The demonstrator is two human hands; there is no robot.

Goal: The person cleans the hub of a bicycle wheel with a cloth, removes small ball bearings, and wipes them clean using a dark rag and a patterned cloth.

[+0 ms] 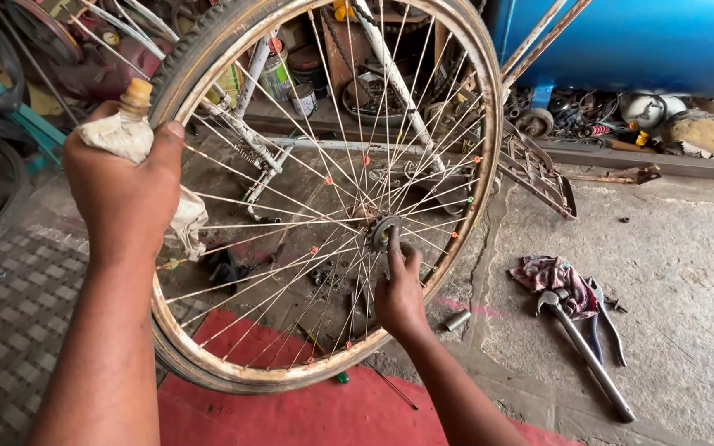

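Left hand (121, 186) grips rim (464, 239); right hand (398, 293) touches hub (383, 231).

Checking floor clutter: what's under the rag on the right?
The reddish rag lies on the concrete floor, draped over the heads of a hammer and pliers; their handles stick out. Anything else beneath is covered.

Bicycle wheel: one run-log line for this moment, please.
left hand: grips rag-wrapped bottle at bicycle wheel rim | right hand: fingers on hub | pliers, wrench: lying on floor, right
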